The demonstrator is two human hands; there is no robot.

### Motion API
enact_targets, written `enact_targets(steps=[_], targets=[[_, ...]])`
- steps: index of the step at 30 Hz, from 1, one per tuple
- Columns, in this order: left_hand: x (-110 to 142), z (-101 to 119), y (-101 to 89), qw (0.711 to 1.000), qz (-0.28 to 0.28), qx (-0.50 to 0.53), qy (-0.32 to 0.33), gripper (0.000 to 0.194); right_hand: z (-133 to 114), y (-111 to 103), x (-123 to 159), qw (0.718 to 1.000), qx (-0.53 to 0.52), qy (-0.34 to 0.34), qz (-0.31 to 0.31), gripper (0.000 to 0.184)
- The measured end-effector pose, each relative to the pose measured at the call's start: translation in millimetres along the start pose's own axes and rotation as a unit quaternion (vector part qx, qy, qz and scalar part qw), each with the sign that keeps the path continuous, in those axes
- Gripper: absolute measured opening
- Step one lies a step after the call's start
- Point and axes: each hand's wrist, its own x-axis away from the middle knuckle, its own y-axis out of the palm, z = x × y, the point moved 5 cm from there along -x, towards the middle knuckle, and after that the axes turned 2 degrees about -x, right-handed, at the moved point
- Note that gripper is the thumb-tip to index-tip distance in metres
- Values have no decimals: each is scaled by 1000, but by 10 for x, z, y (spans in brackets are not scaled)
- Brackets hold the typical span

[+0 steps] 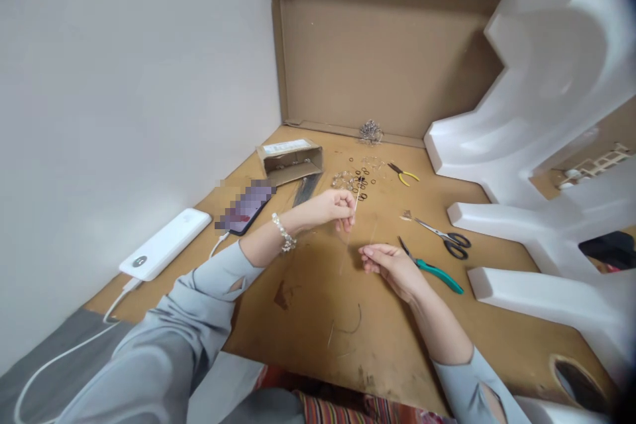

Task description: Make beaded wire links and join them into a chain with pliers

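Observation:
My left hand [336,207] is closed in a pinch on a thin clear thread [350,233] held just above the brown cardboard work surface [318,291]. A beaded bracelet [283,233] sits on that wrist. My right hand [390,267] is closed too, fingers curled and pinching the lower end of the same thread. Just beyond my left hand lie several small rings and clear beads [358,180]. Teal-handled pliers [432,269] rest right beside my right hand.
Scissors [447,237], yellow-handled pliers [404,175], a small open cardboard box [289,159], a phone [246,208], a white power bank [165,243] with cable and a metal cluster [370,132] lie around. White foam blocks [536,132] stand right; a cardboard wall [382,46] behind.

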Motion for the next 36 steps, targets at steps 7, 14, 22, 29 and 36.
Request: enact_targets(steps=[7, 14, 22, 29, 36], targets=[[-154, 25, 263, 998, 36, 30, 49, 10, -14, -8, 30, 1000, 26, 13, -10, 26], [-169, -51, 269, 996, 43, 53, 48, 9, -5, -17, 17, 998, 53, 4, -20, 24], [-170, -36, 302, 998, 21, 52, 36, 9, -21, -40, 4, 994, 106, -6, 5, 28], [-153, -85, 324, 999, -33, -8, -39, 16, -49, -100, 7, 993, 118, -15, 14, 29], [-144, -154, 485, 991, -114, 1, -72, 15, -59, -78, 27, 992, 129, 6, -14, 27]])
